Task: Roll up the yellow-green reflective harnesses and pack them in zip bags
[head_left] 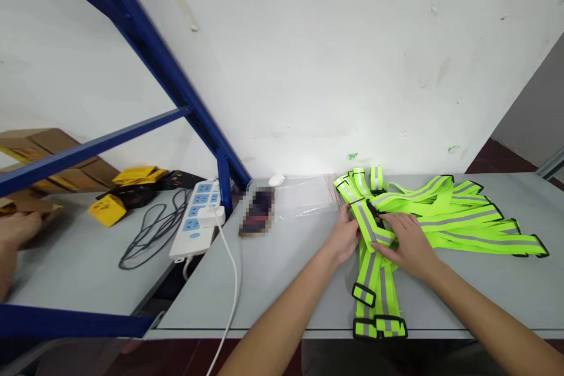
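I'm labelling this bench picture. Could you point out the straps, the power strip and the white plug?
Straps (pixel 458 218): head view, on a grey-striped band in the pile's middle.
Power strip (pixel 194 212): head view, on its blue-panelled top face.
Plug (pixel 210 217): head view, on its white body.

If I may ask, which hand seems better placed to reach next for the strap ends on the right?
Probably the right hand: it is nearer those strap ends, while the left hand is farther left.

A workshop, grey bench (pixel 194 302) against a scuffed wall (pixel 330 70), blue metal frame (pixel 163 61), power strip (pixel 194 211), cardboard boxes (pixel 48 141), yellow packets (pixel 140 175), a co-worker's hand (pixel 20 229) alongside, many alike straps (pixel 462 217) heaped together
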`<state>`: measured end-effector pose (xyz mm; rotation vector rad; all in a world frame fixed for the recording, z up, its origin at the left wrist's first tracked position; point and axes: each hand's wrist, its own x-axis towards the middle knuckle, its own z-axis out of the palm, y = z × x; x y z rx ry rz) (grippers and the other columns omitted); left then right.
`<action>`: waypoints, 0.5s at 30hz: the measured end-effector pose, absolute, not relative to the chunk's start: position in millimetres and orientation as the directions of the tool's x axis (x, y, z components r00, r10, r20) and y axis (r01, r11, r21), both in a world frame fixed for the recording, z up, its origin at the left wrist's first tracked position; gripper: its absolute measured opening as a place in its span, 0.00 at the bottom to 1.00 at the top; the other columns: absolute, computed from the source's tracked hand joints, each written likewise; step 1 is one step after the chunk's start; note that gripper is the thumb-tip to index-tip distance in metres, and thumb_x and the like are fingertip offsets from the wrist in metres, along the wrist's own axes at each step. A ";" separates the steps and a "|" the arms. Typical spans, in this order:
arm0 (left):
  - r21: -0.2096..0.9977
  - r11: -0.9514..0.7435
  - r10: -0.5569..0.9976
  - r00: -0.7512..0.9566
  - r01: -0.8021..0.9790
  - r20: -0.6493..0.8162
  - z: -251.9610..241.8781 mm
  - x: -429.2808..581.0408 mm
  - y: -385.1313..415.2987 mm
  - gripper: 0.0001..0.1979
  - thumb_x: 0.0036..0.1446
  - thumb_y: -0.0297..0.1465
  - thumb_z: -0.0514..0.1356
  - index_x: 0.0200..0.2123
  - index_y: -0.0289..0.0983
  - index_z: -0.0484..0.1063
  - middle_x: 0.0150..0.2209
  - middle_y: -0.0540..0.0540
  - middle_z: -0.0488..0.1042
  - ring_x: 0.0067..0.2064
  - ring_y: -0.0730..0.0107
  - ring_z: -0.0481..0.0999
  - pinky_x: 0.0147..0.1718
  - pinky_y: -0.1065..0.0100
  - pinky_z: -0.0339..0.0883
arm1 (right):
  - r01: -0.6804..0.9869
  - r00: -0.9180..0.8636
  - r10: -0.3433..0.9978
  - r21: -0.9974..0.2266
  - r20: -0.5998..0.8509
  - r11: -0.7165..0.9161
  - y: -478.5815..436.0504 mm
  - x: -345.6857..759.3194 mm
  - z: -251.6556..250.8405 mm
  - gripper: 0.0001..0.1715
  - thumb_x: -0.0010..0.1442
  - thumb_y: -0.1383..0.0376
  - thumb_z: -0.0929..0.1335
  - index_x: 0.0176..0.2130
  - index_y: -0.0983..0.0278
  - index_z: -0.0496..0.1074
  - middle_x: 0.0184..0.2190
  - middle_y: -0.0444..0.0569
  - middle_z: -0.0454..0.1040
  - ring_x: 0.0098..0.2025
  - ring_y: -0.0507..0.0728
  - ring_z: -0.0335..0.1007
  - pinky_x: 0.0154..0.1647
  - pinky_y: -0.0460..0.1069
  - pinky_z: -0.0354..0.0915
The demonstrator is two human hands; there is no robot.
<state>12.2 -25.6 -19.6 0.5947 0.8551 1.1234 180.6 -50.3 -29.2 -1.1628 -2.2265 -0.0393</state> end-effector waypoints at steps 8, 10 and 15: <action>0.761 0.369 0.929 0.227 -0.534 -0.291 -18.2 10.8 -27.6 0.21 0.47 0.30 0.68 0.45 0.39 0.67 0.31 0.51 0.77 0.30 0.71 0.76 0.32 0.68 0.72 | 0.720 -0.523 0.658 -0.132 0.542 0.681 -52.2 170.7 -28.8 0.24 0.62 0.53 0.65 0.53 0.64 0.66 0.47 0.57 0.76 0.52 0.65 0.68 0.53 0.59 0.54; 0.748 0.376 0.927 0.223 -0.547 -0.303 -18.4 11.0 -27.3 0.19 0.48 0.30 0.67 0.45 0.39 0.68 0.32 0.49 0.77 0.31 0.70 0.76 0.32 0.68 0.72 | 0.742 -0.504 0.672 -0.126 0.543 0.659 -52.8 169.5 -30.6 0.28 0.62 0.52 0.65 0.56 0.65 0.64 0.48 0.58 0.75 0.53 0.66 0.67 0.54 0.60 0.53; 0.698 0.381 0.925 0.243 -0.606 -0.293 -17.5 10.2 -24.5 0.18 0.50 0.26 0.63 0.46 0.39 0.69 0.36 0.47 0.78 0.34 0.68 0.78 0.32 0.68 0.73 | 0.765 -0.515 0.612 -0.002 0.601 0.645 -56.6 167.9 -34.2 0.26 0.62 0.56 0.66 0.58 0.60 0.64 0.54 0.58 0.71 0.57 0.66 0.62 0.56 0.61 0.53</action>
